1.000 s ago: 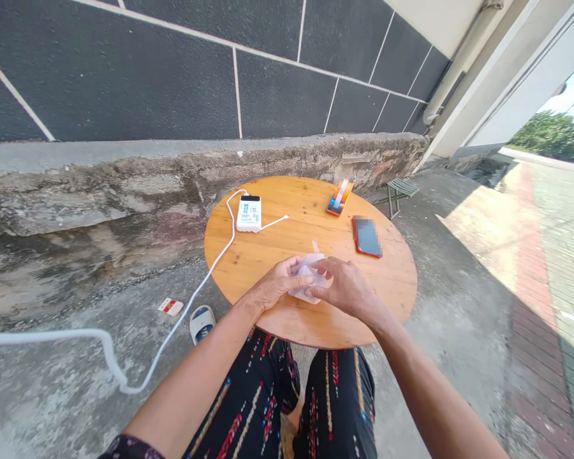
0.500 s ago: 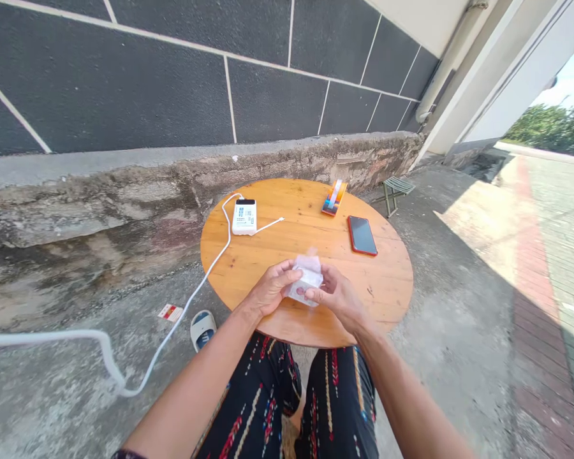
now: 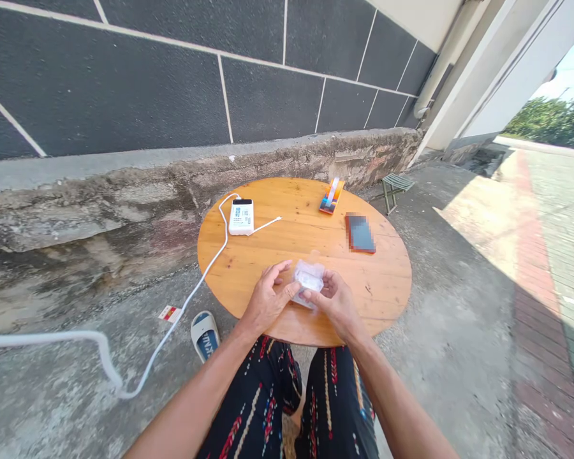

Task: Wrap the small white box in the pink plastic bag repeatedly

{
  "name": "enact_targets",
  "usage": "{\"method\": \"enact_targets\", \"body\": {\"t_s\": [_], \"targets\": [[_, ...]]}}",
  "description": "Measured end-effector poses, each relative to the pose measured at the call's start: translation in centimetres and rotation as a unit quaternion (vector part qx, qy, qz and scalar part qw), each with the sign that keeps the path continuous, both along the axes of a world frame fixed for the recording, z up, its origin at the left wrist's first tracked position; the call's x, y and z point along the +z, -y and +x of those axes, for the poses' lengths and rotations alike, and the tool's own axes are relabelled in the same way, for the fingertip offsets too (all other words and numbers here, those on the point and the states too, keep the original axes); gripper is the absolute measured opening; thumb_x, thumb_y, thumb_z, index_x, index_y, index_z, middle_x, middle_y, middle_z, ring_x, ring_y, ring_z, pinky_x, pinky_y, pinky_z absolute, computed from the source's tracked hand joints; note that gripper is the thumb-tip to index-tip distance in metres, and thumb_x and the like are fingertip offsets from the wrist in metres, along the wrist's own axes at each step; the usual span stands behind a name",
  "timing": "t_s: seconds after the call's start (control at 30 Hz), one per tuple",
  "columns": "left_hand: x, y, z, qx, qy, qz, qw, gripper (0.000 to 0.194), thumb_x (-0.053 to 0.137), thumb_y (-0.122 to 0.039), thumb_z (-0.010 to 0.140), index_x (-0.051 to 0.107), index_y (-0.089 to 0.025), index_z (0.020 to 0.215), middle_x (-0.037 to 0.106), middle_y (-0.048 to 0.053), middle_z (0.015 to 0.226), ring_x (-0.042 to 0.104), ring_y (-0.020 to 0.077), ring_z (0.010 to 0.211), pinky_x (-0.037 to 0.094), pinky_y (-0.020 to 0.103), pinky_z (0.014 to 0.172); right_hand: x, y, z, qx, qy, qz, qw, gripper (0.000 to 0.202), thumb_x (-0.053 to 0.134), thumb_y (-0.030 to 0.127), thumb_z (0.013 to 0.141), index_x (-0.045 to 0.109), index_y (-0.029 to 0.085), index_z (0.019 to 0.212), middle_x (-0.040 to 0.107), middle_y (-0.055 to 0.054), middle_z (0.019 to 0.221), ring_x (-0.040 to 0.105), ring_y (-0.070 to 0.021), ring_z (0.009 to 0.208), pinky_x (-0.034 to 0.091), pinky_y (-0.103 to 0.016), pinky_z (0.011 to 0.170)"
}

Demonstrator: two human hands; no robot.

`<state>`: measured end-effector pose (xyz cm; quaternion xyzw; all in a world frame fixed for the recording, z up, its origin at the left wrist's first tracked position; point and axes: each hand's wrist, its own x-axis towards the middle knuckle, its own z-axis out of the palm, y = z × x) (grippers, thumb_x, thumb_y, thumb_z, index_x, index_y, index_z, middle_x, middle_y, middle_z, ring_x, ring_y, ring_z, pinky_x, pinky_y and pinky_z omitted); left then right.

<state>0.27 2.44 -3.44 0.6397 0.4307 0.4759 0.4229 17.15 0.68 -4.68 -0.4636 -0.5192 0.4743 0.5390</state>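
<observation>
The round honey-orange wooden table (image 3: 268, 245) is showing dark specks, the boxy whitish plastic package (image 3: 309, 278) is looking kinda milky, and the long black cloth trousers (image 3: 333, 401) are rocking red-and-tan streaks.

Phone (image 3: 362, 233) @ table's (image 3: 287, 194) 2 o'clock: pixelated. White cable (image 3: 76, 335) cut off @ frame's 8 o'clock. Plastic pkt (image 3: 309, 276) partly hid by R hand (image 3: 333, 297).

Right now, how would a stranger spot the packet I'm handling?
Find the round wooden table. By its near edge, look between the left hand and right hand. The packet there is whitish and partly see-through, unlike the dark phone beyond it.
</observation>
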Motion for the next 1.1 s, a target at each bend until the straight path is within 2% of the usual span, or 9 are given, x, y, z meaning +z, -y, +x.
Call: {"method": "enact_targets", "body": {"t_s": [0.1,0.2,0.33,0.4,0.53,0.63,0.77,0.93,1.1], "targets": [[0.2,0.7,-0.6,0.014,-0.098,0.114,0.989,0.037,0.062,-0.020,0.077,0.059,-0.022,0.114,0.053,0.007,0.120,0.049,0.0217,0.117,0.040,0.036,0.101,0.0,0.1,0.1,0.011,0.018,0.005,1.000,0.053,0.078,0.035,0.067,0.052,0.020,0.110,0.062,-0.010,0.114,0.062,-0.0228,0.100,0.052,-0.037,0.083],[0.3,0.9,-0.7,-0.030,-0.125,0.147,0.981,0.037,0.060,-0.013,0.075,0.060,-0.021,0.111,0.054,0.007,0.116,0.052,0.0198,0.111,0.043,0.033,0.097,0.9,0.2,0.4,0.032,0.030,0.006,0.999,0.054,0.077,0.037,0.068,0.052,0.020,0.114,0.061,-0.010,0.118,0.060,-0.0227,0.103,0.051,-0.036,0.083],[0.2,0.7,-0.5,-0.035,-0.120,0.136,0.983,0.036,0.058,-0.010,0.073,0.059,-0.020,0.108,0.055,0.007,0.116,0.055,0.0183,0.104,0.049,0.027,0.079,2.5,-0.2,1.2,0.077,0.037,-0.006,0.996,0.041,0.064,0.042,0.080,0.057,0.019,0.114,0.064,-0.008,0.114,0.060,-0.0208,0.102,0.047,-0.034,0.087],[0.1,0.7,-0.5,-0.031,-0.115,0.135,0.984,0.036,0.059,-0.009,0.071,0.059,-0.020,0.105,0.055,0.007,0.118,0.055,0.0182,0.103,0.049,0.026,0.076,3.0,-0.9,1.3,0.082,0.057,-0.014,0.995,0.036,0.062,0.043,0.081,0.062,0.018,0.106,0.068,-0.006,0.102,0.062,-0.0201,0.092,0.047,-0.032,0.081],[0.0,0.9,-0.6,-0.029,-0.111,0.127,0.985,0.033,0.059,-0.009,0.068,0.057,-0.020,0.100,0.056,0.006,0.121,0.056,0.0180,0.104,0.048,0.025,0.075,2.8,-2.5,0.9,0.064,0.093,-0.037,0.993,0.030,0.066,0.045,0.075,0.065,0.016,0.081,0.066,-0.001,0.074,0.057,-0.0161,0.066,0.042,-0.027,0.060],[0.0,0.9,-0.5,-0.013,-0.113,0.110,0.987,0.031,0.060,-0.010,0.068,0.057,-0.020,0.097,0.059,0.004,0.117,0.058,0.0169,0.098,0.048,0.025,0.074,2.2,-3.0,0.5,0.052,0.078,-0.030,0.995,0.027,0.065,0.043,0.075,0.066,0.016,0.074,0.062,0.001,0.067,0.052,-0.0138,0.061,0.039,-0.026,0.058],[0.1,0.8,-0.3,0.003,-0.111,0.085,0.990,0.029,0.060,-0.013,0.069,0.059,-0.020,0.097,0.064,0.002,0.101,0.060,0.0152,0.087,0.048,0.024,0.072,1.7,-2.6,0.5,0.022,0.064,0.000,0.998,0.027,0.063,0.042,0.077,0.068,0.016,0.072,0.060,0.001,0.066,0.051,-0.0136,0.062,0.039,-0.026,0.061],[0.3,0.0,-0.2,-0.008,-0.089,0.017,0.996,0.029,0.061,-0.018,0.069,0.061,-0.017,0.099,0.065,0.002,0.089,0.059,0.0126,0.070,0.049,0.024,0.067,2.2,-1.9,1.0,0.059,0.057,0.008,0.997,0.027,0.060,0.043,0.082,0.072,0.019,0.081,0.065,-0.001,0.075,0.056,-0.0159,0.070,0.042,-0.028,0.068],[0.9,-0.5,-0.1,-0.036,-0.069,-0.025,0.997,0.030,0.062,-0.020,0.068,0.062,-0.015,0.098,0.063,0.001,0.081,0.058,0.0119,0.066,0.048,0.023,0.063,3.1,-1.6,1.7,0.074,0.107,0.021,0.991,0.029,0.057,0.046,0.083,0.072,0.022,0.092,0.069,-0.002,0.086,0.060,-0.0195,0.080,0.046,-0.032,0.074]]}}
